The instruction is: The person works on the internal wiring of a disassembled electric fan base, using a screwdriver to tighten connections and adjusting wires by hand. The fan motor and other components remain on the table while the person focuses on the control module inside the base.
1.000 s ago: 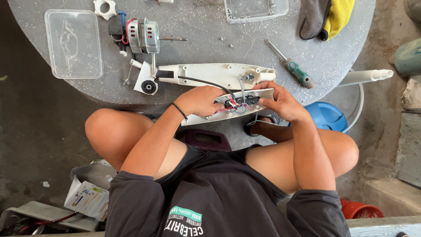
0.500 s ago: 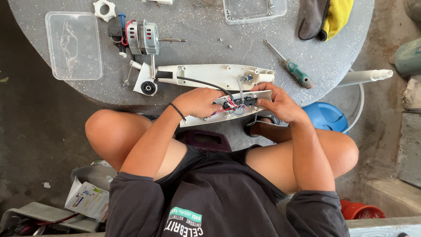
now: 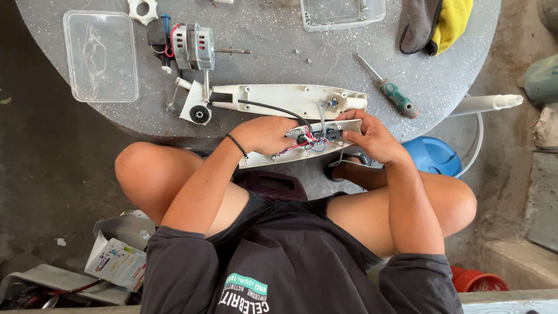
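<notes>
My left hand and my right hand both grip a long white plastic cover piece with red, blue and black wires and small switch parts inside it. I hold it just past the near edge of the grey round table, above my lap. A black cable runs from it to a second white housing half lying on the table. A small electric motor with a shaft sits behind that housing.
A green-handled screwdriver lies at the right of the table. Clear plastic containers stand at the left and top. A grey and yellow cloth lies at the far right. A blue cap and white tube lie on the floor.
My hands and the white cover piece have stayed in nearly the same place; my fingers shifted slightly over the wiring.
</notes>
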